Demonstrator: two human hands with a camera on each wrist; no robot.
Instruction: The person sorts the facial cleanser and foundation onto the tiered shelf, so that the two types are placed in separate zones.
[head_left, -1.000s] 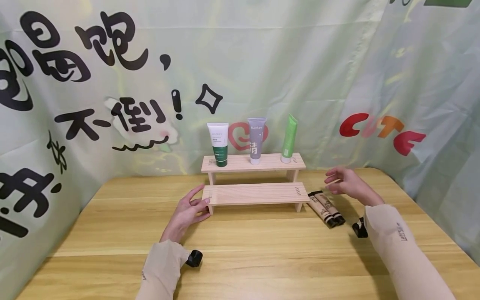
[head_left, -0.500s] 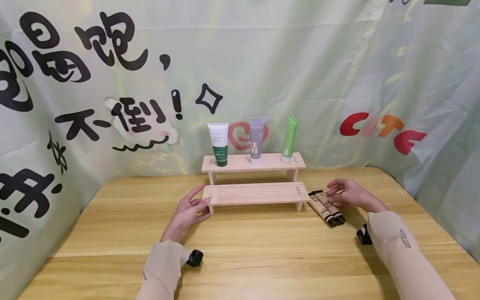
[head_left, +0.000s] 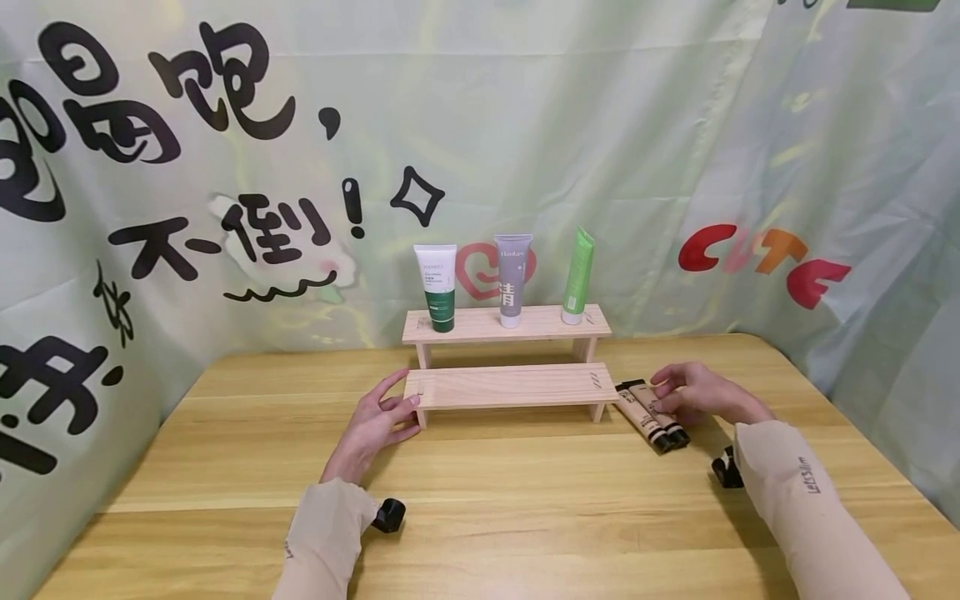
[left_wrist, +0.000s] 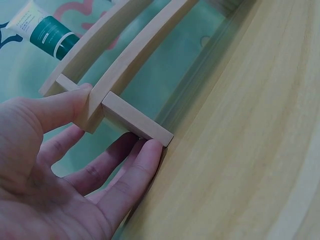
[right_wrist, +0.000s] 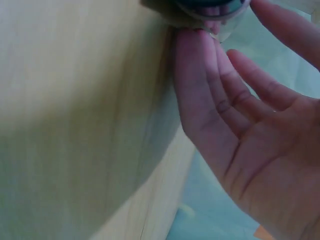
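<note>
A two-tier wooden display stand [head_left: 510, 387] stands on the table. My left hand [head_left: 372, 429] holds its left end; in the left wrist view the thumb rests on the front shelf edge and fingertips touch the leg [left_wrist: 137, 120]. Two tan squeeze tubes with black caps [head_left: 643, 419] lie side by side, right of the stand. At the right-hand tube is my right hand [head_left: 703, 393], thumb over it and fingers beside it. In the right wrist view those fingers look fairly straight, their tips against the tube's dark cap end [right_wrist: 215, 7], which is partly cut off.
On the back shelf stand a white-and-green tube [head_left: 440, 292], a lilac tube [head_left: 512, 283] and a green tube [head_left: 578, 279]. The front shelf is bare wood. A printed curtain [head_left: 600, 125] hangs behind the wooden table [head_left: 525, 508].
My right hand has come down and slightly right, from above the tan tubes to touching the right-hand one. The left hand and stand have stayed put.
</note>
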